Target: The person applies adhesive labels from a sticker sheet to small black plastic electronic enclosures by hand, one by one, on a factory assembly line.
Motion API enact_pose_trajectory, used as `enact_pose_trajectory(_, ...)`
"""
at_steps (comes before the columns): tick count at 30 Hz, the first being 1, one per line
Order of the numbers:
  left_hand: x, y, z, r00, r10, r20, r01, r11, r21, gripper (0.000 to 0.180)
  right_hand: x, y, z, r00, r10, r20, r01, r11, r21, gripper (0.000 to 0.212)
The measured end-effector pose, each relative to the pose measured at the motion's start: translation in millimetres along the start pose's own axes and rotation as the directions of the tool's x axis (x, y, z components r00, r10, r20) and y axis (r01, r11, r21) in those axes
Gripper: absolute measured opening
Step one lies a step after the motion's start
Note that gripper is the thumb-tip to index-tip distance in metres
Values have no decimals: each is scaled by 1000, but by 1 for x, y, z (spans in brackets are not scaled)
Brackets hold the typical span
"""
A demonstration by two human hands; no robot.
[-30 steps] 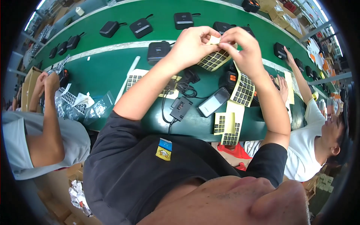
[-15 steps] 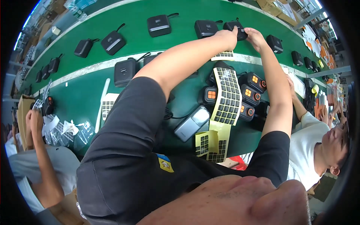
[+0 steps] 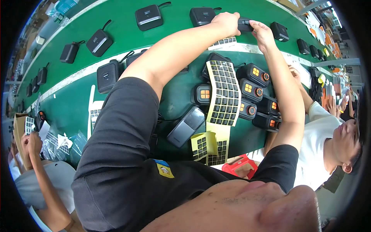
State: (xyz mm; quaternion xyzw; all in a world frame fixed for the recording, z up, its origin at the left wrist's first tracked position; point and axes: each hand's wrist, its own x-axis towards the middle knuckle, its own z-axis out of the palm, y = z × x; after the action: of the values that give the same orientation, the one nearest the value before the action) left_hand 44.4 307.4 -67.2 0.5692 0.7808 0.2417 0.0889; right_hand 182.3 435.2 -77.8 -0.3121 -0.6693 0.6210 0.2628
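Far out on the green table, both of my hands are at a small black case (image 3: pixel 245 24). My left hand (image 3: pixel 227 23) wraps its left side, and the fingers behind it are hidden. Thumb and fingertips of my right hand (image 3: pixel 263 35) pinch the right edge. A pad sheet (image 3: pixel 224 92), rows of small black pads on yellow backing, drapes over several black devices near my forearms. One device (image 3: pixel 251 90) there shows orange squares and an orange-ringed knob. Close to my left hand stands another black case (image 3: pixel 202 16) with a wrist strap.
Several strapped black cases, one of them grey-fronted (image 3: pixel 148 17), line the far strip. A grey power bank (image 3: pixel 186 127) with a cable lies nearer me, and a red frame (image 3: pixel 240 166) sits at the near edge. Co-workers are on both sides, one in a white shirt (image 3: pixel 311 149).
The view has shifted, so the table's things appear farther left. The held case now shows a narrower dark face, and my left fingers have closed in around its side.
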Motion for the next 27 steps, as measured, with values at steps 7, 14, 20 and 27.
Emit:
enact_pose_trajectory(7, -5, 10, 9, 1000, -6, -11, 6, 1000, -6, 49, -4, -15, 2, 992, -82, -98, 81, 997, -15, 15)
enact_pose_trajectory(14, 1, 18, 34, 1000, -19, -7, 19, 1000, 14, 68, 21, 28, -28, 998, 38, -59, -33, 996, 88, 16)
enact_pose_trajectory(20, -55, 16, -23, 999, 33, 37, -31, 999, -36, 32, 16, 20, -37, 979, -27, -200, 3, 993, -119, 19)
enact_pose_trajectory(27, -68, -50, -47, 993, -63, 97, 49, 988, 147, 78, 10, -6, 27, 960, 94, 265, -59, 989, -135, 16)
